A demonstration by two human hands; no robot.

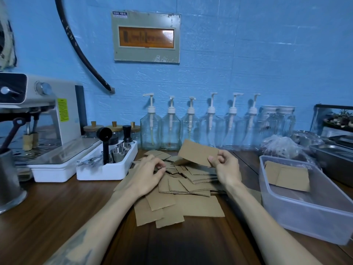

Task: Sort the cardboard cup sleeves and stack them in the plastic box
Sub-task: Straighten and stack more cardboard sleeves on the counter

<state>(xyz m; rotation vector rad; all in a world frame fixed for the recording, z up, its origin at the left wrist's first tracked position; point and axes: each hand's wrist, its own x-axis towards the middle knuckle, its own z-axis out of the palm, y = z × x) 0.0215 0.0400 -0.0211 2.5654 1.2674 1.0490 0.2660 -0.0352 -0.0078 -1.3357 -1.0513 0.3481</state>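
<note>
Head view: a loose pile of cup sleeves (pixel 183 190), too overlapped to count, lies mid-bench (pixel 47 217). The right hand (pixel 227 169) pinches one sleeve (pixel 197 152) raised above the pile; the left hand (pixel 148 174) rests on the heap, fingers curled onto the cardboard. About two sleeves (pixel 286 175) lie in the plastic box (pixel 305 213) at right. Six pump bottles (pixel 191 125) line the wall. Panel label (pixel 120 13) unreadable.
</note>
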